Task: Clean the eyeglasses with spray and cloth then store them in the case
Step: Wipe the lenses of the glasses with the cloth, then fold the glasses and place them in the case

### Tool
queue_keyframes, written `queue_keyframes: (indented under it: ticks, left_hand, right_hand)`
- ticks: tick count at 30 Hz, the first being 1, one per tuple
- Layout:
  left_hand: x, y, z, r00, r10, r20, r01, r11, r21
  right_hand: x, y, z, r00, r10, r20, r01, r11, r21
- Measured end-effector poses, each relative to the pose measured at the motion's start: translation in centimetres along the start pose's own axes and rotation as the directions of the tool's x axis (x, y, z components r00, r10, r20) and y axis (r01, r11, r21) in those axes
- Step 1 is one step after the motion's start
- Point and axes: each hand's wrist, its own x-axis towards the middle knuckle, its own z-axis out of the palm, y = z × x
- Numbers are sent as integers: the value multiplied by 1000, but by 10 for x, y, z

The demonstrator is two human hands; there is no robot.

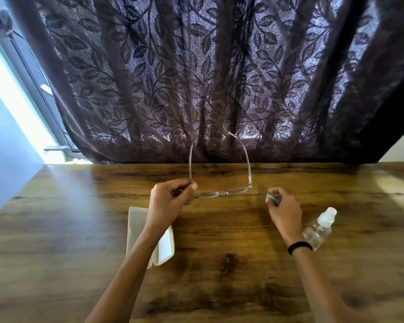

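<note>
Left hand (pixel 170 197), centre-left of frame, grip pinched on the glasses (pixel 237 190) at their left-hand hinge, thumb and fingers curled round the frame end. Glasses held up off the table (pixel 219 264), mid-frame. Temples are unfolded and point up the frame, away from the person. The lens bar runs left-right, near level.

Right hand (pixel 282 206), right of centre, grip closed on a small teal cloth (pixel 273 198), of which only a bit shows past the fingertips.

Key relation: the cloth sits just right of and slightly below the free right-hand lens, near it but not touching. Probable next move is a short reach left and up the frame to get the cloth onto that lens. The right hand is the nearer one for that, and the left is busy holding. Wiping would likely run along the lens bar's long axis. Nothing lies between cloth and lens. The right-hand temple rises just above the hinge and could get knocked.

Can't tell whether the lenses are wet, so the spray step is unconfirmed.

Spray bottle (pixel 318 229) lies on its side at right, white cap toward upper right, just beside the right wrist, which wears a black band (pixel 299 247). Case (pixel 165 247), white and apparently open, is on the table at lower left of centre, partly hidden under the left forearm. It's out of the wiping path. The storing step is not yet done.

Dark leaf-pattern curtain (pixel 219 78) fills the top, with a bright window (pixel 16 101) at left.
</note>
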Motion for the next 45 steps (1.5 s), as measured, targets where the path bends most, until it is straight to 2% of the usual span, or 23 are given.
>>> queue_keyframes:
  ticks: [3,6,8,10,12,14,18,24,31,36,41,45]
  left_hand:
    - [0,-2,-2,1000,-3,-4,3,1000,-17]
    - [0,-4,-1,1000,-11,-16,11,1000,-23]
    - [1,-5,-1,999,-24,-35,23,999,-24]
    - [2,-5,0,999,-29,-44,28,999,-27]
    - [2,-5,0,999,-10,-38,10,1000,-13]
    - [1,-5,1,999,19,-29,-19,1000,12]
    - [-1,-2,2,995,97,-23,-95,994,62]
    - [-1,1,2,969,243,-41,-234,960,151]
    - [0,2,3,948,306,-83,-287,940,184]
    - [-1,4,5,926,371,-73,-344,907,241]
    - [-1,12,8,898,426,-108,-388,883,263]
    - [-2,15,9,889,435,-141,-390,882,263]
  right_hand:
    - [-8,9,7,994,77,76,-70,993,-91]
    - [-13,10,8,993,78,88,-66,989,-133]
    - [-10,5,4,999,19,26,-19,1000,-20]
    - [-6,-9,-5,999,-45,-22,50,968,244]
    - [-3,-28,-17,996,-91,-21,89,856,509]
    - [2,-44,-26,993,-119,10,84,752,653]
    - [11,-60,-31,980,-193,47,110,725,680]
    - [12,-58,-28,985,-172,1,119,688,716]
    - [7,-66,-26,959,-270,-85,259,717,647]
    - [0,-67,-19,863,-476,-170,503,774,384]
    - [-9,-70,-14,739,-669,-82,674,734,81]
    - [-12,-71,-10,701,-713,-14,712,701,-39]
